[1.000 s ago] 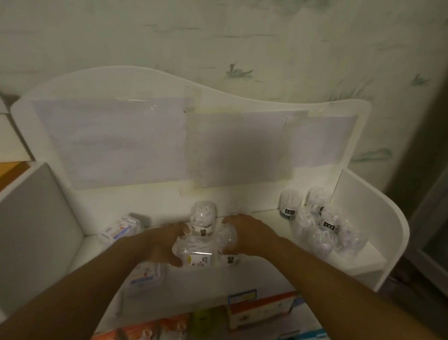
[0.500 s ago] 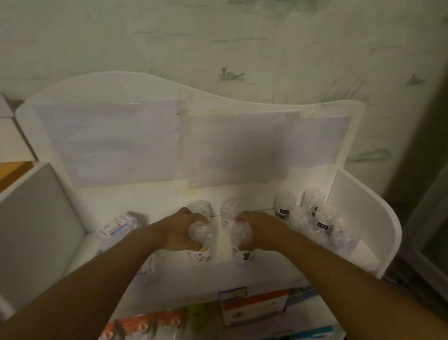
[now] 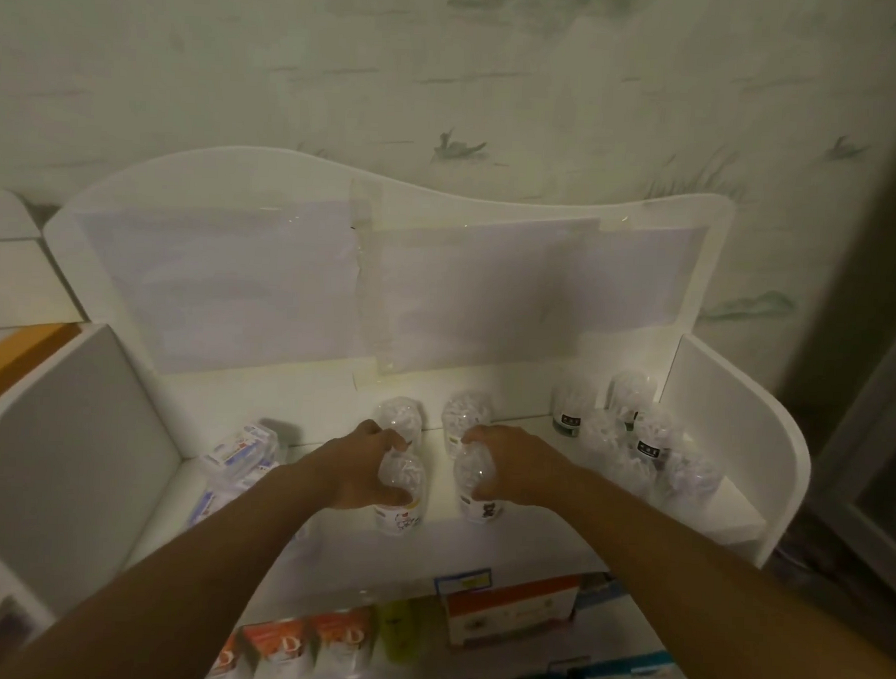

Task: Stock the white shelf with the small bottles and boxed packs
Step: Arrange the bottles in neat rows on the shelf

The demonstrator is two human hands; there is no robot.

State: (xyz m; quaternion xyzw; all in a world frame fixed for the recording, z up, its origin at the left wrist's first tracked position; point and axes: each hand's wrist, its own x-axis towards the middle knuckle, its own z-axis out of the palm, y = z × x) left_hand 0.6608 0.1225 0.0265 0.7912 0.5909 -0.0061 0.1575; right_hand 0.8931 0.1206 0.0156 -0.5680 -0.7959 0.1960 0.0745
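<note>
On the top level of the white shelf, my left hand grips a small clear bottle with a cartoon label. My right hand grips a second small clear bottle just to its right. Both bottles stand upright near the shelf's front edge. Two more small bottles, one on the left and one on the right, stand right behind them. A cluster of several similar bottles fills the right end. Boxed packs in clear wrap lie at the left end.
The shelf's tall back panel carries taped paper sheets. A lower level holds an orange and white box, red cartons and blue boxes. A grey side panel stands on the left; a wall rises behind.
One second ago both hands held a bunched group of bottles at the middle. The bottles now stand apart in two rows, and each hand grips one front bottle.
</note>
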